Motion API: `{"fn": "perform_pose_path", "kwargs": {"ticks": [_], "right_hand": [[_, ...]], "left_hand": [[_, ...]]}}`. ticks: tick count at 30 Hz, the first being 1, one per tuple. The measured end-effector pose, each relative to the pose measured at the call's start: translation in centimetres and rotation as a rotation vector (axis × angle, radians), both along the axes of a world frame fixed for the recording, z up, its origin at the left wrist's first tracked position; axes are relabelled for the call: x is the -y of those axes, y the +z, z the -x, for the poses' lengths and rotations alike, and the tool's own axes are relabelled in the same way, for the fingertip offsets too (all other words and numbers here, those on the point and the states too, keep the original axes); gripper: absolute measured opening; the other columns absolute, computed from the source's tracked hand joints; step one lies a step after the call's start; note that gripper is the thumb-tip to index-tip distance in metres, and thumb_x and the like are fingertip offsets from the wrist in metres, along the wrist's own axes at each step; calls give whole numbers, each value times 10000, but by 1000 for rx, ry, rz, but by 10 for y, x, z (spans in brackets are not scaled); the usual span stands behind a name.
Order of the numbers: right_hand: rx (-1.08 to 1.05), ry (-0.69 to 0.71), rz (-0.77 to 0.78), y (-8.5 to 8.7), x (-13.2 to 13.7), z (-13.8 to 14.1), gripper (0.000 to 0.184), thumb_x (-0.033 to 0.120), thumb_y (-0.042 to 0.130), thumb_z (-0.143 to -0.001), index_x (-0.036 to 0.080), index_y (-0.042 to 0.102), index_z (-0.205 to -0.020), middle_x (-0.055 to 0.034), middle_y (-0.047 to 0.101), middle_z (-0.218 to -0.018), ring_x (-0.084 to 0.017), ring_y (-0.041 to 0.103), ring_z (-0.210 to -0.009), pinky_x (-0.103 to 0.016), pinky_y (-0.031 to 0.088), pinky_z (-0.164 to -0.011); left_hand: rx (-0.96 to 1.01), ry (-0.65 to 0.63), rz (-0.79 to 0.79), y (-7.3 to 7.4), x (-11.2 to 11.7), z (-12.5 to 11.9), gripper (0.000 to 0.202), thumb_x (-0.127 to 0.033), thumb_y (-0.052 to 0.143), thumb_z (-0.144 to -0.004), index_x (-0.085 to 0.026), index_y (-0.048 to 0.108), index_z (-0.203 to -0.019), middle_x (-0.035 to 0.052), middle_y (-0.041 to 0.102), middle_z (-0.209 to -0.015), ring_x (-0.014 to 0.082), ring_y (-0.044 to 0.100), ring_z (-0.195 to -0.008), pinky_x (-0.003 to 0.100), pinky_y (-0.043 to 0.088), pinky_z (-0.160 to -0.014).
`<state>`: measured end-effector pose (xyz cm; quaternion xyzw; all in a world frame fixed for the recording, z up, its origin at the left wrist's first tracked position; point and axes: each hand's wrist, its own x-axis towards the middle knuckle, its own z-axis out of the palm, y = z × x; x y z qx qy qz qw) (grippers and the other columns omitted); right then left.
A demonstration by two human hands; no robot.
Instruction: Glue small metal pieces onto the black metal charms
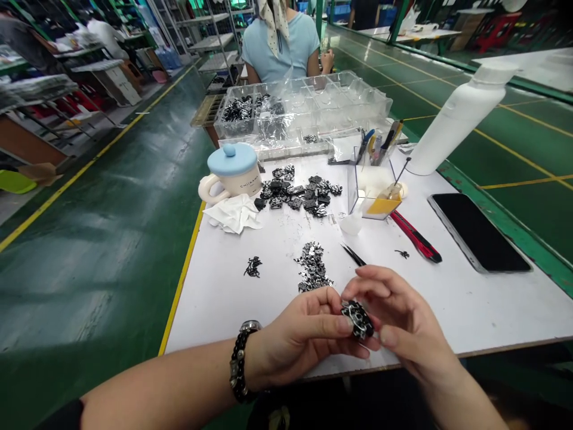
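At far end | bin [236,129]: black parts [237,109] | left grip [299,337]: pinching component [357,321] | right grip [409,316]: apart

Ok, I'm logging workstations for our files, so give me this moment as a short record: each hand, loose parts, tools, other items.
left hand: holds a small black-and-silver part
right hand: curved beside that part; contact unclear
loose parts: pile of small metal pieces just beyond the hands; pile of black parts farther back
tools: pointed black tool, partly hidden; red utility knife
other items: lidded mug, phone, white bottle
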<state>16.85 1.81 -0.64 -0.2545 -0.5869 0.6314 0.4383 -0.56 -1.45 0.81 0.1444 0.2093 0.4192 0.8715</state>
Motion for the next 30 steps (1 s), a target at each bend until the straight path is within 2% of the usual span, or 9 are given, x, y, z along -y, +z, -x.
{"fn": "perform_pose_path", "kwargs": {"ticks": [3, 5, 6, 8, 11, 16, 20, 25, 30], "right_hand": [[171, -82, -69, 20, -24, 2, 375, 453, 628, -845, 267, 557, -1164, -47, 600, -1121, -191, 552, -1014, -288, 454, -839], [369, -128, -213, 34, -40, 13, 234, 371, 624, -865, 274, 591, -1076, -22, 604, -1085, -178, 537, -1009, -287, 417, -848], [465, -95, -308, 40, -47, 22, 172, 319, 623, -867, 267, 598, -1029, -14, 611, -1042, -173, 537, -988, -293, 406, -844], [646, 91, -523, 45, -56, 47, 95, 231, 608, -862, 238, 599, -956, -9, 617, -960, -174, 536, -934, -321, 390, -836], [834, 376, -750, 38, -62, 89, 88, 129, 599, -825, 200, 615, -874, -24, 610, -898, -196, 519, -886, -361, 365, -816], [906, 413, -870, 17, -66, 138, 115, 103, 542, -845, 163, 637, -869, -70, 567, -913, -217, 478, -871, -354, 324, -764], [931, 426, -920, 13, -70, 149, 77, 135, 583, -840, 171, 641, -876, -66, 554, -924, -215, 460, -891, -335, 290, -749], [957, 428, -967, 11, -72, 149, 50, 158, 601, -839, 172, 643, -860, -62, 565, -913, -213, 456, -887, -328, 263, -741], [954, 416, -1021, 9, -68, 147, 76, 160, 609, -838, 172, 637, -907, -51, 574, -905, -204, 455, -883, -325, 250, -751]], "left_hand": [[45, -83, -62, -3, 3, 2, 358, -190, 801, -681, -136, 542, -923, 111, 690, -891, 205, 703, -777, 265, 546, -700], [35, -202, -110, -3, 7, 5, 418, -178, 817, -664, -124, 569, -996, 110, 684, -920, 191, 696, -811, 273, 539, -754], [27, -267, -134, -4, 9, 6, 423, -169, 817, -667, -115, 586, -1018, 102, 679, -940, 176, 688, -839, 269, 527, -795], [29, -363, -184, -6, 12, 8, 402, -159, 808, -684, -113, 616, -1034, 78, 665, -988, 144, 669, -893, 244, 498, -859], [64, -394, -255, -11, 13, 8, 374, -156, 790, -704, -132, 626, -1040, 40, 650, -1008, 130, 659, -910, 253, 485, -899], [46, -429, -294, -15, 10, 6, 426, -249, 820, -679, -134, 607, -1030, 35, 621, -1008, 133, 651, -884, 259, 465, -915], [-7, -456, -284, -15, 10, 6, 477, -312, 839, -646, -139, 597, -1019, 38, 607, -1013, 133, 632, -857, 262, 453, -911], [-2, -457, -296, -18, 12, 6, 456, -279, 832, -663, -150, 596, -1031, 31, 612, -1003, 96, 616, -838, 217, 457, -876], [-65, -469, -303, -19, 10, 7, 472, -266, 851, -642, -159, 596, -1024, 49, 634, -1022, 120, 632, -869, 265, 477, -903]]}}
